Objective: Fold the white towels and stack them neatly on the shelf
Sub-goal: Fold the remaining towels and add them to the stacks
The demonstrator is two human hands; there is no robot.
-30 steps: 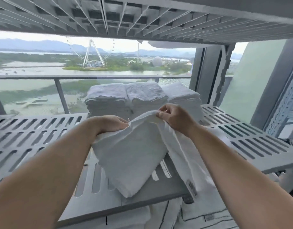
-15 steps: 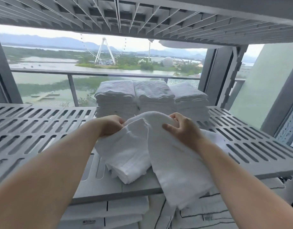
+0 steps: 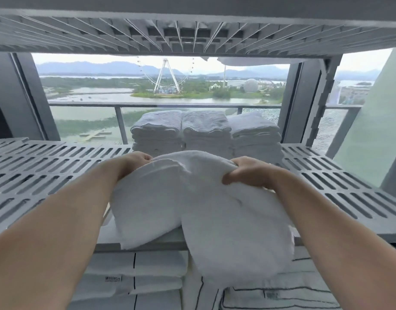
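Observation:
A white towel point(image 3: 192, 204) lies folded over itself on the front of the grey slotted shelf point(image 3: 58, 166), its lower part hanging past the shelf's front edge. My left hand point(image 3: 136, 158) grips the towel's far left edge. My right hand point(image 3: 246, 173) grips the top fold on the right, thumb on the near side. Behind the towel, at the back of the shelf, stand three stacks of folded white towels point(image 3: 206, 133) side by side.
Another slotted shelf point(image 3: 192, 34) runs close overhead. Below the front edge lie folded white linens with black stripes point(image 3: 148, 278). A dark shelf post point(image 3: 302, 104) rises at the back right. Behind is a window with a railing.
My right hand has carried the towel's top fold down and toward the right, and the towel now lies wider and flatter. The view has tilted up slightly and moved closer to the shelf.

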